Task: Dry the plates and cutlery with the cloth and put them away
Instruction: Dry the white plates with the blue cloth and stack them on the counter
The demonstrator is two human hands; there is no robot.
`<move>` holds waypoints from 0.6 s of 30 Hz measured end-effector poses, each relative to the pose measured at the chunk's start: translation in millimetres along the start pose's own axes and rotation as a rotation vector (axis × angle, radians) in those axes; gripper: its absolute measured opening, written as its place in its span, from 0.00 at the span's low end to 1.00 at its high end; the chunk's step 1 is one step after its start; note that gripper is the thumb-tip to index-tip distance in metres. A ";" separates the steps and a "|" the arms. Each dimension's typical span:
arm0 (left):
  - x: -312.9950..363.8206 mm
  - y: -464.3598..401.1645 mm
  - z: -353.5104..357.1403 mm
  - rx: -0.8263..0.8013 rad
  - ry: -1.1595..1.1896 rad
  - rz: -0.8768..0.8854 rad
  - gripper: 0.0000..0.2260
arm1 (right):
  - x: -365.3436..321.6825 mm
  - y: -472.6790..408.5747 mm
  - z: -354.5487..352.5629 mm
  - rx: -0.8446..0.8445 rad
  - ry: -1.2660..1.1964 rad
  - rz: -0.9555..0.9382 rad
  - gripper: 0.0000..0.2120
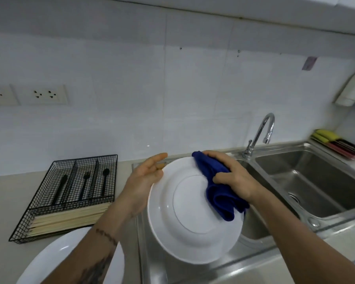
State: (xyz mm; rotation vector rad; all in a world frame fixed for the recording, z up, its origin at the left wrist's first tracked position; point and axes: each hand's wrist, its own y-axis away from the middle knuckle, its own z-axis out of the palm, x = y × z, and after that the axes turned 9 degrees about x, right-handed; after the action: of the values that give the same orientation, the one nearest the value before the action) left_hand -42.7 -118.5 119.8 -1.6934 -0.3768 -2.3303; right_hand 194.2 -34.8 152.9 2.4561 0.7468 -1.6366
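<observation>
My left hand (143,181) holds a white plate (191,214) by its left rim, tilted over the sink with its underside toward me. My right hand (232,175) grips a bunched blue cloth (219,197) and presses it against the plate's upper right edge. A second white plate (49,261) lies on the counter at the bottom left, partly hidden by my left forearm. A black wire cutlery tray (68,193) on the counter holds a black knife (59,189), fork (84,185) and spoon (105,181), with pale chopsticks (70,218) in its front compartment.
A double steel sink (307,181) with a curved tap (260,134) fills the right side. A rack with yellow and red items (336,143) sits behind the sink at the far right. Wall sockets (41,95) are on the tiled wall.
</observation>
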 end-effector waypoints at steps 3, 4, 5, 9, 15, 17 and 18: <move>5.9 -2.6 9.9 -0.095 -0.127 0.051 0.21 | -13.5 -3.8 -0.5 -0.053 0.105 -0.066 0.31; 6.0 -1.8 12.1 -0.094 -0.124 0.062 0.21 | -16.0 -4.3 -1.0 -0.044 0.144 -0.082 0.32; 6.2 -0.6 13.9 -0.082 -0.095 0.070 0.21 | -17.2 -4.3 -0.8 -0.022 0.180 -0.103 0.32; 6.8 4.8 20.0 0.020 0.091 0.103 0.21 | -12.6 -0.7 8.6 0.158 0.313 -0.268 0.32; 14.8 10.5 16.2 0.282 0.308 0.145 0.21 | 17.5 24.4 19.7 0.385 0.079 -0.146 0.32; 14.0 11.0 12.8 0.350 0.372 0.132 0.21 | 29.9 40.5 35.3 0.416 0.009 -0.104 0.34; 12.5 11.3 12.3 0.368 0.392 0.122 0.22 | 33.4 47.1 43.7 0.435 0.003 -0.098 0.35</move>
State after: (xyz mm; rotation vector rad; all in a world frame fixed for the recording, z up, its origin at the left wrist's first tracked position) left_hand -31.7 -125.4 136.1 -1.0375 -0.5630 -2.2606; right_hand 188.5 -79.5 96.2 2.7398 0.5668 -2.0165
